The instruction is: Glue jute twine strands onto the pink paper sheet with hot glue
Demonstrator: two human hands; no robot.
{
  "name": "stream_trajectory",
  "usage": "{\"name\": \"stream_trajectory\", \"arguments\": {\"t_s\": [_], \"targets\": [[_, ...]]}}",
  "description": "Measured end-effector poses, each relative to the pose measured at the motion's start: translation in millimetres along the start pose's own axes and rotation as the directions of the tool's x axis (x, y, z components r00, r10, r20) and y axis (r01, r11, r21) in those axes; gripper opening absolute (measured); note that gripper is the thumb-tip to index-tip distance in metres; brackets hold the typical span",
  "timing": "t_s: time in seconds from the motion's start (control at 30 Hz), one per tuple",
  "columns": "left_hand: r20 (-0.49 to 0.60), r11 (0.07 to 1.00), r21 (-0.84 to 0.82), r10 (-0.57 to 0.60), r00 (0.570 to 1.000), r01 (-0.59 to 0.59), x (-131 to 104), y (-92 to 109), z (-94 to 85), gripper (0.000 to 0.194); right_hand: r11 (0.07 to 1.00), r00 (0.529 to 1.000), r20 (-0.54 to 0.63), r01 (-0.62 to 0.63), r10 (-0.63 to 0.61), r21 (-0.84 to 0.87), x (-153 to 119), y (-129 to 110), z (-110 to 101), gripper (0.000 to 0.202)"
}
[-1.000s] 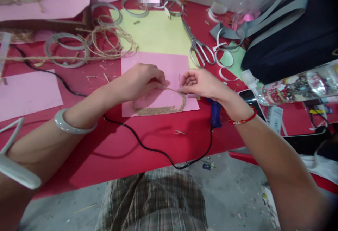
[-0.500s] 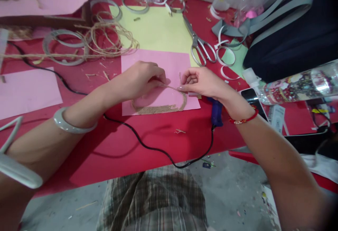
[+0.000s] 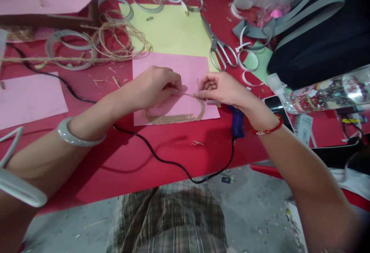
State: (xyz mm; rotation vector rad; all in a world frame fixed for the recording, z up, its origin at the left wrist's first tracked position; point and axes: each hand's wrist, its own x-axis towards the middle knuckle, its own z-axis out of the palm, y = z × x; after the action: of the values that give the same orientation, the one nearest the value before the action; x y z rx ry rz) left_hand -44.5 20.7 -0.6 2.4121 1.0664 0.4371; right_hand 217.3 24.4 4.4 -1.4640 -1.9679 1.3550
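Note:
A strand of brown twine (image 3: pixel 187 94) runs between my two hands above a sheet of pink paper (image 3: pixel 176 64). My left hand (image 3: pixel 160 85) is closed in a pinch on the strand's left part. Thumb and fingertips of my right hand (image 3: pixel 215 87) pinch the same strand near its right end, and a short tip stands up beside the fingers. On the paper lies an outline of twine rows (image 3: pixel 173 119), thick along the bottom and curving up at the right. Part of its left side is hidden by my left hand.
Past my right hand lies a blue glue gun (image 3: pixel 237 122) with a black cord (image 3: pixel 162 161) looping along the table's front edge. Scissors (image 3: pixel 216 47), tape rolls (image 3: pixel 72 49) and a loose twine coil (image 3: pixel 121 39) lie behind. A patterned bottle (image 3: pixel 326 93) is at right.
My right fingertips have shifted very slightly left along the twine. Both hands keep their pinch, and the view has moved a little.

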Motion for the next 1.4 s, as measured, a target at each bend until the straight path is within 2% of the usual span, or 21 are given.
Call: {"name": "stream_trajectory", "arguments": {"t_s": [0.23, 0.63, 0.93, 1.17, 1.4], "targets": [[-0.002, 1.000, 0.000, 0.013, 1.000, -0.013, -3, 6, 1.1, 0.027, 0.997, 0.998, -0.055, 0.009, -0.013, -0.082, 0, -1, 6, 0.052], [0.041, 0.999, 0.032, 0.014, 0.999, -0.015, -5, 13, -1.5, 0.032, 0.998, 0.998, -0.062, -0.002, -0.002, -0.067, -3, -2, 8, 0.052], [0.068, 1.000, 0.010, 0.006, 0.998, -0.007, -5, 12, -2.3, 0.031, 0.997, 0.992, -0.115, 0.045, -0.052, -0.062, -12, 0, 10, 0.044], [0.033, 1.000, -0.018, -0.009, 0.999, 0.010, -5, 9, 0.4, 0.028, 0.995, 0.999, -0.041, 0.021, -0.025, -0.096, -15, -14, 6, 0.039], [0.059, 1.000, -0.014, -0.024, 0.998, 0.025, -6, 11, -1.8, 0.029, 0.991, 0.998, -0.049, 0.026, -0.033, -0.134, -13, -12, 6, 0.039]]}}
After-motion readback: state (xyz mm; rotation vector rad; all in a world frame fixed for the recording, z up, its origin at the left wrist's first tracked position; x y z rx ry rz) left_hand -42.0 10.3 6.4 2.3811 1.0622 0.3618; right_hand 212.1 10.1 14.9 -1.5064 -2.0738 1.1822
